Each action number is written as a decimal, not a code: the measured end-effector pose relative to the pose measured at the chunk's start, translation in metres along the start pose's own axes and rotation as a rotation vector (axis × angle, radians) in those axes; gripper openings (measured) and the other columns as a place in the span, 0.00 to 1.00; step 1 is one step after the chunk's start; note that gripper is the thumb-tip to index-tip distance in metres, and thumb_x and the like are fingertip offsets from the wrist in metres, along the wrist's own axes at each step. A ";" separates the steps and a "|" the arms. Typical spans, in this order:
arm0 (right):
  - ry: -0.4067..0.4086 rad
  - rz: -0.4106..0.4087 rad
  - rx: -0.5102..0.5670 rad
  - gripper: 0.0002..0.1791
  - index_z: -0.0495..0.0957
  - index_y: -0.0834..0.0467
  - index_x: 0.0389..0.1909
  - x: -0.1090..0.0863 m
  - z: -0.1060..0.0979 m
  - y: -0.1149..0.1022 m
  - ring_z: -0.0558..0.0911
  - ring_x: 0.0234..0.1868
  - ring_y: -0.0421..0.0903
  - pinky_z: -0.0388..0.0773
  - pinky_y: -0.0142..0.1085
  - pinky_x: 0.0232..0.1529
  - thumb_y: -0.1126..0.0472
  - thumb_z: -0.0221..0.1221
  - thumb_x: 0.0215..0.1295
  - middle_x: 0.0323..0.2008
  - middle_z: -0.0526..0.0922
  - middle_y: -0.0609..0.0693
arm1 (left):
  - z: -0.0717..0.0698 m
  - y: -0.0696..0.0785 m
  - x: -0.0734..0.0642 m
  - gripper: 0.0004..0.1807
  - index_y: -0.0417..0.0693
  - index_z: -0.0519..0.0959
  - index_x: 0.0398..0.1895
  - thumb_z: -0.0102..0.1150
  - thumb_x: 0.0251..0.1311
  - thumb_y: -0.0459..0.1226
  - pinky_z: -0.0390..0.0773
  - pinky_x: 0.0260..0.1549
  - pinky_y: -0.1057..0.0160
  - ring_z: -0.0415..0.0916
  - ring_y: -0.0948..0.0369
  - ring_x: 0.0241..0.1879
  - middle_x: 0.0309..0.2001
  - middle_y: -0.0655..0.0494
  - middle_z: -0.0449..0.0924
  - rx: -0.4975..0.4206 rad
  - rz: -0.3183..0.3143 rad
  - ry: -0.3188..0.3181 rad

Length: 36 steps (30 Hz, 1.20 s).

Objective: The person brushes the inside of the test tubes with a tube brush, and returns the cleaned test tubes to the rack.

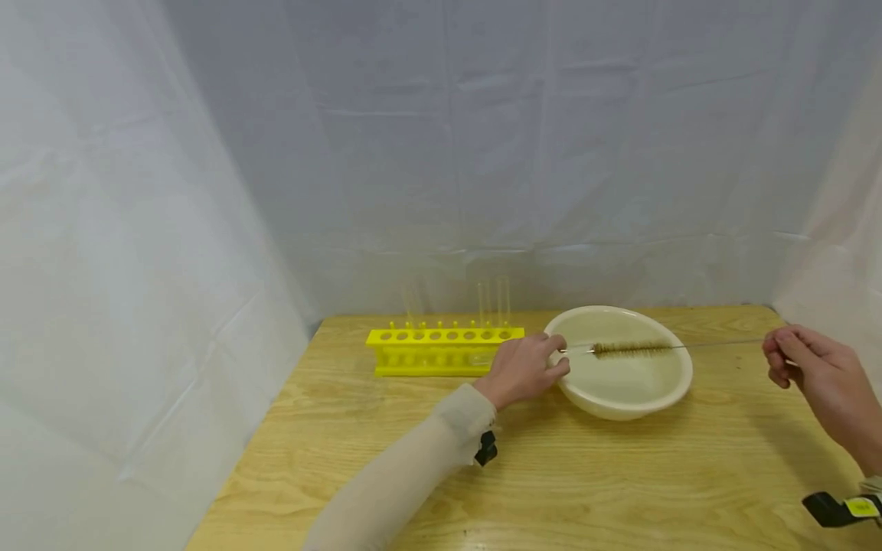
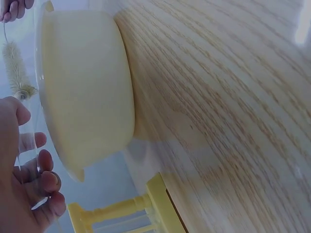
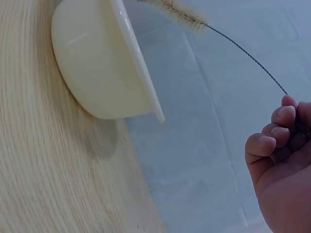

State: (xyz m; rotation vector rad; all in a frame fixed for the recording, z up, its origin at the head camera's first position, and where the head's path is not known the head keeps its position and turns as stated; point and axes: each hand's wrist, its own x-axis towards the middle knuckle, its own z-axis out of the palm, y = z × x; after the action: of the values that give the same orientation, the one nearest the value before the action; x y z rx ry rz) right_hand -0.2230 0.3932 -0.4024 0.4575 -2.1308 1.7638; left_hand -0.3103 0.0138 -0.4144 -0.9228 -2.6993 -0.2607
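In the head view my left hand (image 1: 525,369) grips a clear glass test tube (image 1: 579,350) near the left rim of a cream basin (image 1: 623,407). The left wrist view shows the fingers curled round that tube (image 2: 27,145), its mouth towards the brush. My right hand (image 1: 820,371), off to the right, pinches the thin twisted-wire handle (image 3: 248,53) of a test tube brush (image 1: 632,349). The brown bristles stretch level over the basin, with their tip right at the tube's mouth. The wire bows slightly in the right wrist view.
A yellow test tube rack (image 1: 441,371) stands left of the basin, behind my left forearm. Upright glass tubes (image 1: 504,302) rise from a few of its holes. Everything rests on a wooden table (image 1: 592,482), with white sheeting (image 1: 482,153) hung behind and at both sides.
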 end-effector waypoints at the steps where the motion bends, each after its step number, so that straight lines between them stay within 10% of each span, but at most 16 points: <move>1: -0.003 0.003 0.042 0.15 0.72 0.64 0.44 0.000 0.000 0.000 0.63 0.27 0.45 0.58 0.39 0.26 0.57 0.42 0.81 0.33 0.69 0.48 | 0.000 0.000 0.000 0.14 0.62 0.80 0.52 0.49 0.72 0.51 0.64 0.15 0.71 0.69 0.69 0.22 0.35 0.66 0.80 -0.001 0.010 0.008; 10: -0.051 0.017 0.152 0.14 0.70 0.64 0.45 0.000 -0.001 0.002 0.62 0.27 0.46 0.57 0.40 0.26 0.58 0.42 0.81 0.33 0.68 0.50 | -0.002 0.002 0.001 0.16 0.60 0.81 0.54 0.49 0.72 0.50 0.64 0.15 0.72 0.70 0.69 0.23 0.40 0.65 0.83 -0.015 0.064 0.025; 19: -0.053 0.045 -0.147 0.20 0.69 0.68 0.42 0.005 0.014 0.007 0.64 0.26 0.47 0.63 0.40 0.24 0.54 0.40 0.82 0.29 0.68 0.50 | -0.006 0.015 0.003 0.13 0.62 0.79 0.52 0.49 0.74 0.50 0.66 0.20 0.74 0.70 0.71 0.25 0.42 0.66 0.82 0.008 0.168 0.014; 36: -0.135 0.029 -0.170 0.17 0.74 0.67 0.40 0.013 0.045 0.003 0.68 0.24 0.48 0.67 0.38 0.23 0.59 0.43 0.82 0.24 0.70 0.50 | -0.005 0.021 0.003 0.16 0.60 0.79 0.58 0.50 0.75 0.51 0.74 0.31 0.72 0.76 0.70 0.35 0.45 0.65 0.82 0.046 0.171 0.000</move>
State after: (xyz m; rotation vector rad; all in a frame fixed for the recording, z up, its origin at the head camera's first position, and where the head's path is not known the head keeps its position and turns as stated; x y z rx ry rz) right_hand -0.2386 0.3490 -0.4071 0.5150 -2.3674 1.5905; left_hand -0.2983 0.0310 -0.4075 -1.1315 -2.5942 -0.1618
